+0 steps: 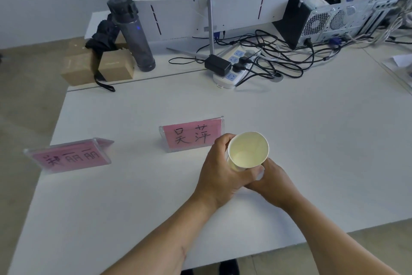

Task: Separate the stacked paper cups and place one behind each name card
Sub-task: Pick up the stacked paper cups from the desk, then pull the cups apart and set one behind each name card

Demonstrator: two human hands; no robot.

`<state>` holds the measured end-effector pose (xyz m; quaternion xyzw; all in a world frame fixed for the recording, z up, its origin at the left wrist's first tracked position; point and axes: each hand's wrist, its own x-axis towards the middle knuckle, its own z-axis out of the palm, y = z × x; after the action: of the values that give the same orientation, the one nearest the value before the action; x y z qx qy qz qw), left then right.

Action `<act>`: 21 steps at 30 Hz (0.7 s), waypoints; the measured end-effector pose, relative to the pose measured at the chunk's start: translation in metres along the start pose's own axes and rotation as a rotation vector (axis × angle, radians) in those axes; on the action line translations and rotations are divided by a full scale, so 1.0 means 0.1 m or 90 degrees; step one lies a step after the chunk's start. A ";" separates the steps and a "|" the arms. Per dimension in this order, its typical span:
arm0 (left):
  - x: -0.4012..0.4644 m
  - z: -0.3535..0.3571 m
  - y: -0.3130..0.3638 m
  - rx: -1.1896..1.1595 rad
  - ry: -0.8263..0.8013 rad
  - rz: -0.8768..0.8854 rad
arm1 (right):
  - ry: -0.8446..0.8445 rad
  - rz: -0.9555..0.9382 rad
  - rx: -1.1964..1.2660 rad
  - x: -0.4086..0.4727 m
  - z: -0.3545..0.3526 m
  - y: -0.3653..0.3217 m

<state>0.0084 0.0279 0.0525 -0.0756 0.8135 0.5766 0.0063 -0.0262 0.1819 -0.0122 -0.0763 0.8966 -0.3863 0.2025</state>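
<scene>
The stacked paper cups (pixel 248 149), cream inside, are held above the white table (pixel 133 196) with the mouth facing up toward me. My left hand (pixel 219 172) wraps the stack's left side near the rim. My right hand (pixel 270 180) grips its lower end from the right, and the cup bottoms are hidden by fingers. Two pink name cards in clear stands face me: one (pixel 192 134) just left of the cups, the other (pixel 70 155) near the table's left edge.
At the back stand a dark bottle (pixel 131 32), cardboard boxes (pixel 98 67) with a black umbrella, a white monitor's rear (pixel 211 7), a power strip (pixel 234 67) with tangled cables, and an open computer case (pixel 330 18). Table edges run close on the left and front.
</scene>
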 end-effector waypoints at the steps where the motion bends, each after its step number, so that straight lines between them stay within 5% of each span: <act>1: 0.01 -0.04 0.06 -0.004 0.009 0.011 | 0.002 -0.002 0.007 0.00 -0.03 -0.04; 21: 0.04 -1.52 0.42 0.021 0.222 0.064 | 0.004 -0.156 -0.015 0.22 -0.29 -1.15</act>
<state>0.0103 -0.1021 0.1427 -0.1338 0.8145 0.5407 -0.1625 -0.0611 0.1149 0.0824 -0.1869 0.8856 -0.3977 0.1501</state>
